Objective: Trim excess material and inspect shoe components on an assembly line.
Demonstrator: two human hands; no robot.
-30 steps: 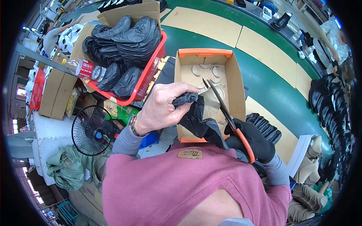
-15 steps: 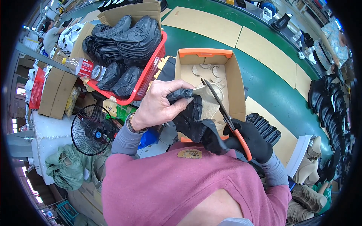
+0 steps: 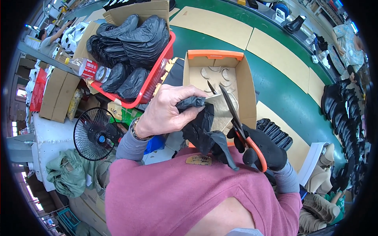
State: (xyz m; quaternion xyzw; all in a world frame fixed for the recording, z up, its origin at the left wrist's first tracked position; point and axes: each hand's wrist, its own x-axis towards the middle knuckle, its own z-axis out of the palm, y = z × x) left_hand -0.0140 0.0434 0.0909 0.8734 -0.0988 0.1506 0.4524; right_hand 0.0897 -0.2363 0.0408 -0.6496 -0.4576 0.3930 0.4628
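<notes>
In my bare left hand [image 3: 167,112] I pinch a black shoe upper [image 3: 201,128] of thin, soft material, with a beige stiff lining piece [image 3: 222,108] showing at its end. My right hand [image 3: 262,149], in a black glove, grips scissors [image 3: 236,114] by their orange handles. Their blades point away from me and stand apart at the beige piece's far edge. Below the work is an open cardboard box [image 3: 247,90] with an orange rim. Several curved beige offcuts [image 3: 225,74] lie inside it.
Left of the box, a red basket [image 3: 159,67] holds stacked black uppers [image 3: 143,39] and a plastic bottle [image 3: 88,70]. A black fan [image 3: 96,133] stands at the left. More black pieces [image 3: 275,133] lie to the right on the green table [image 3: 275,84]. Black boots line the far right.
The scissors' blades have spread wider apart. My left hand has shifted slightly right with the upper, and the beige piece has turned a little.
</notes>
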